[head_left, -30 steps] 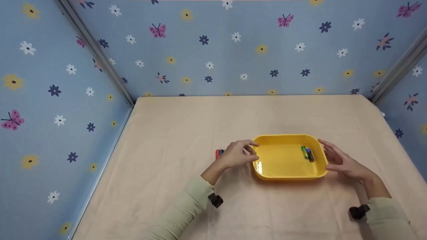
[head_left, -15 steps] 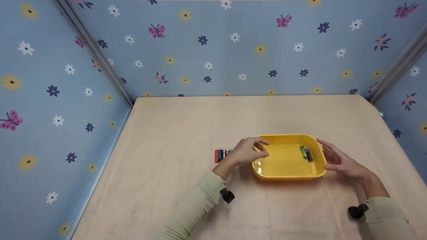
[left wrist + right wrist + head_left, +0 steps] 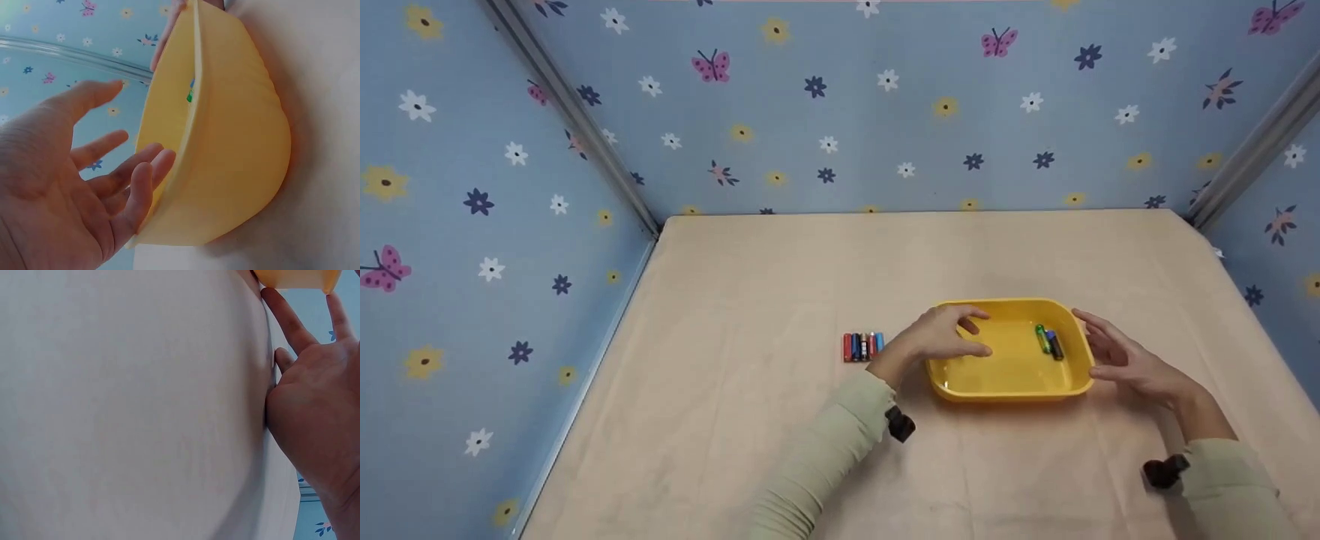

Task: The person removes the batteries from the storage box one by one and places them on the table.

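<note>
A yellow plastic tray (image 3: 997, 386) stands on the cloth-covered table, right of the middle. Inside it, toward the right end, lie a green battery (image 3: 1042, 339) and a dark battery with a blue end (image 3: 1055, 345). My left hand (image 3: 941, 334) hovers over the tray's left end, fingers spread, with nothing held; the left wrist view shows its bare palm beside the rim. At the opposite end, my right hand (image 3: 1136, 367) rests its extended fingertips and thumb against the tray's side. Just left of my left wrist, several batteries (image 3: 863, 347) in red, blue and black lie in a row.
Beige cloth (image 3: 735, 322) covers the table. Blue panels (image 3: 870, 112) printed with flowers and butterflies rise at the back and both sides, with metal posts (image 3: 577, 112) at the corners. A black wrist camera (image 3: 900, 424) sits below my left cuff.
My left hand has moved rightward from the tray's left rim to above its inside, uncovering more of the row of batteries. My right hand and the tray have stayed in place.
</note>
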{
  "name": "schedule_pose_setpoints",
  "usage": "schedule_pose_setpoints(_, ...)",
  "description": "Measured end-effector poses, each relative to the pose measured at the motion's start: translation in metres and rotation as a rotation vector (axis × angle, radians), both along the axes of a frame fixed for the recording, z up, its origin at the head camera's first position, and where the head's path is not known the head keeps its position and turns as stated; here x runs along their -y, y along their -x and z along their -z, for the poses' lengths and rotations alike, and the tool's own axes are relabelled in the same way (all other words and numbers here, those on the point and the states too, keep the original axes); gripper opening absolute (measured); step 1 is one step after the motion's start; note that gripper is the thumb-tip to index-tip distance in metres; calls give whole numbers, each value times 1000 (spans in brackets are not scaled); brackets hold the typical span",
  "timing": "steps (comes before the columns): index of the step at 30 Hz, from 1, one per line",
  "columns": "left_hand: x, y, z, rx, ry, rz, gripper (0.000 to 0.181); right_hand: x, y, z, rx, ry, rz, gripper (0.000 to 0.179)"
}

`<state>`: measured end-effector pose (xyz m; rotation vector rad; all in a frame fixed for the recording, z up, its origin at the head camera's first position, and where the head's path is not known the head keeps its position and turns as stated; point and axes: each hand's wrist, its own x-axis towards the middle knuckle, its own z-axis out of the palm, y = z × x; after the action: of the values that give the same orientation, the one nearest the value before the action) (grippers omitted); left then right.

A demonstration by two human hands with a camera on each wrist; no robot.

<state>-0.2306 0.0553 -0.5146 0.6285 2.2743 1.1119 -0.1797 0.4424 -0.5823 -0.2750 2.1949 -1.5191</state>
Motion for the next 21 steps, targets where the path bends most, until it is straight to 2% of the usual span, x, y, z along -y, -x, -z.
schedule_pose_setpoints(5,-8,7,6,-8,-3,60,73,0,0,0,-4,11,-3,98)
schedule_pose_setpoints(9,-12,11,11,9,-8,76,78,1,0,-1,5,10,-2,100)
schedule_pose_setpoints(13,-17,15,14,46,-14,73,83,1,0,-2,18,-28,8,100)
schedule_pose_setpoints(18,-24,19,21,83,-35,81,84,-1,0,0,0,14,-8,98)
schedule_pose_setpoints(21,-29,20,24,124,-60,63,83,-1,1,1,-6,28,-16,96)
